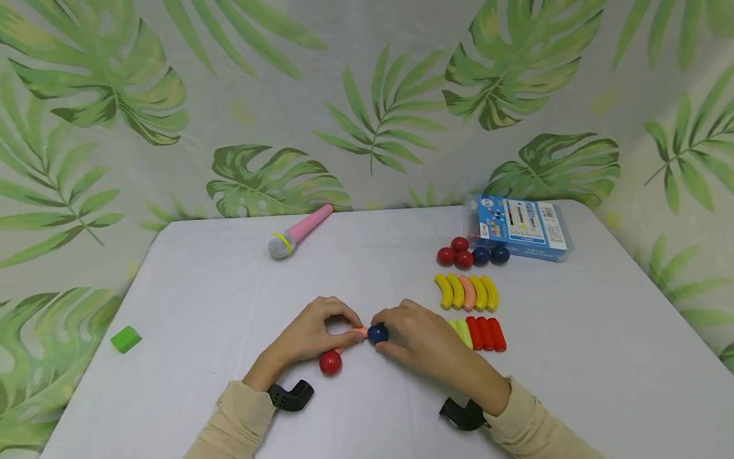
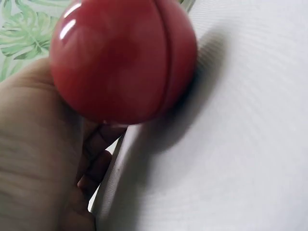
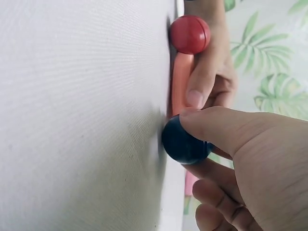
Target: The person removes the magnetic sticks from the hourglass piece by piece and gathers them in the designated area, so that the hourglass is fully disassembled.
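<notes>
My left hand [image 1: 312, 328] pinches a curved orange stick [image 3: 181, 79] between thumb and fingers. At the stick's near end sits a glossy red ball [image 1: 331, 363], close under the left palm and large in the left wrist view. With thumb and fingertips my right hand [image 1: 421, 335] grips a dark blue ball [image 1: 378, 333] against the stick's other end. In the right wrist view the ball and stick meet, but the thumb hides part of the joint. Both balls are low over the white tabletop.
Right of the hands lie a row of yellow and orange curved sticks [image 1: 469, 293], yellow-green sticks [image 1: 463, 333] and red sticks [image 1: 486, 334]. Behind them are red balls [image 1: 463, 259], blue balls [image 1: 500, 255] and a blue box [image 1: 518, 226]. A pink microphone [image 1: 301, 231] and green block [image 1: 125, 339] lie left.
</notes>
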`<state>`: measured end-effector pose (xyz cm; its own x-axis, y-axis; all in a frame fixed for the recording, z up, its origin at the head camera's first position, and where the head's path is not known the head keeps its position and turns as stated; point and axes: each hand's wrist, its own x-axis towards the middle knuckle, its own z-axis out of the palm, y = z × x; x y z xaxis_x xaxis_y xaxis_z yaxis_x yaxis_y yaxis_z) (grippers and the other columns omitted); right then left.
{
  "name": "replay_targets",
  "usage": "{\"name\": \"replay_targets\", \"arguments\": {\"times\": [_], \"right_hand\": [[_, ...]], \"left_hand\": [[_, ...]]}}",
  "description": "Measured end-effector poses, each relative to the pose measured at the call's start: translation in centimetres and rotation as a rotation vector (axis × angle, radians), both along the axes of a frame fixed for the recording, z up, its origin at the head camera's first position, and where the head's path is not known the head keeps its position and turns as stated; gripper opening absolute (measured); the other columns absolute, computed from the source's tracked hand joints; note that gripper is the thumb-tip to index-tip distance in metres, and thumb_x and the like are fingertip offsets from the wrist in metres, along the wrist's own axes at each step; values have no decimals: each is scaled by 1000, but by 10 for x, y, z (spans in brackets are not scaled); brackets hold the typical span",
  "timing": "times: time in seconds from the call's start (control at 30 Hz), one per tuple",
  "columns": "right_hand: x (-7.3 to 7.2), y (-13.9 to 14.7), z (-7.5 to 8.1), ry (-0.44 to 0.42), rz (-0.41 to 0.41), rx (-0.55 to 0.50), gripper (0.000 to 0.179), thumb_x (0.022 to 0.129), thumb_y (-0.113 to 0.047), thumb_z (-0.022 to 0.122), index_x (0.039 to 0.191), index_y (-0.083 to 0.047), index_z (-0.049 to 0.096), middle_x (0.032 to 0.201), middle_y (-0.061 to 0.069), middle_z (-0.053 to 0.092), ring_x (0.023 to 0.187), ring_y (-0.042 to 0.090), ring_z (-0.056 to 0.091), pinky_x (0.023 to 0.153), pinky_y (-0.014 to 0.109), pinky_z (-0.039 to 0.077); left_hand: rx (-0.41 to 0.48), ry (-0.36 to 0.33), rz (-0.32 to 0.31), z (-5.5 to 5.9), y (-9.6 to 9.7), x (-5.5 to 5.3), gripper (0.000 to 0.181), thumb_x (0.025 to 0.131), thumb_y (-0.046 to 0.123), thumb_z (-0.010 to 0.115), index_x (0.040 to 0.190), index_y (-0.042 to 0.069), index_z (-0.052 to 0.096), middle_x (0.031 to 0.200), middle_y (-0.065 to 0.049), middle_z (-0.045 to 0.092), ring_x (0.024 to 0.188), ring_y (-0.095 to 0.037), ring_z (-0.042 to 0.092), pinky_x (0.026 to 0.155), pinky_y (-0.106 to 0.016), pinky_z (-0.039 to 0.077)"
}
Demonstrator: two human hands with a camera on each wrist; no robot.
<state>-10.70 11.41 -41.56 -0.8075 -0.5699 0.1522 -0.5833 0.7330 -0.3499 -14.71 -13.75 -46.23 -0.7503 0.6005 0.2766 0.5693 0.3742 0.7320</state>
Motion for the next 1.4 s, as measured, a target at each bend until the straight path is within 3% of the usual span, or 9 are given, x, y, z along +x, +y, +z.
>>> {"name": "replay_targets", "arguments": {"times": [0.3,0.5,0.67,0.93,1.07,1.17,1.23,1.3,1.4], "right_hand": [[-2,9,4,52,-13,-10,33,85,-31,86,114,-19,75,102,-9,74,96,10,60,76,23,57],[-8,21,16,38,-130,-34,37,85,-29,85,118,-21,72,108,-5,73,98,13,62,79,29,57],[-19,45,24,14,-201,-79,36,87,-25,84,120,-19,72,105,0,72,95,19,63,76,33,54],[-39,98,31,4,-279,-180,38,88,-16,83,123,-11,67,101,11,70,83,24,63,60,26,54],[-47,122,30,31,-323,-228,42,89,-13,82,126,-6,64,108,15,72,92,31,69,70,40,62],[-53,137,27,82,-345,-253,47,88,-10,82,130,-3,61,111,18,71,96,35,68,80,51,61],[-57,147,24,115,-363,-261,49,88,-9,81,132,-2,61,112,20,71,95,35,68,80,42,62],[-61,156,20,138,-384,-277,48,89,-8,81,132,-1,62,113,22,71,94,36,68,79,25,59],[-65,170,14,141,-438,-295,46,91,-11,79,132,0,62,114,24,70,92,37,69,73,4,46]], "left_hand": [[-11,-27,8,-2,0,0,13,88,30,83,100,28,78,95,20,73,96,-4,64,93,-32,48],[1,-36,32,-1,0,2,12,87,31,85,95,30,77,92,22,72,92,-5,63,90,-31,49],[2,-50,49,-1,0,3,12,89,30,83,99,29,76,94,19,71,91,-6,62,88,-30,50],[35,-34,43,-3,-1,2,16,94,19,77,109,24,76,101,15,72,94,-8,64,88,-29,52],[55,-39,-1,-4,-2,1,29,94,2,67,111,22,78,113,11,72,107,-9,66,99,-34,50],[39,-47,-24,-5,-3,1,41,92,-5,60,111,26,80,120,10,70,115,-12,64,106,-41,44],[22,-49,-26,-5,-4,2,44,91,-5,59,110,28,81,122,10,69,118,-13,62,107,-45,42],[1,-53,-19,-4,-4,3,42,92,-3,61,110,30,81,123,12,69,120,-14,60,108,-47,40],[-19,-54,-4,-2,-4,4,36,94,2,65,110,31,81,123,14,69,121,-13,59,108,-47,39]]}}
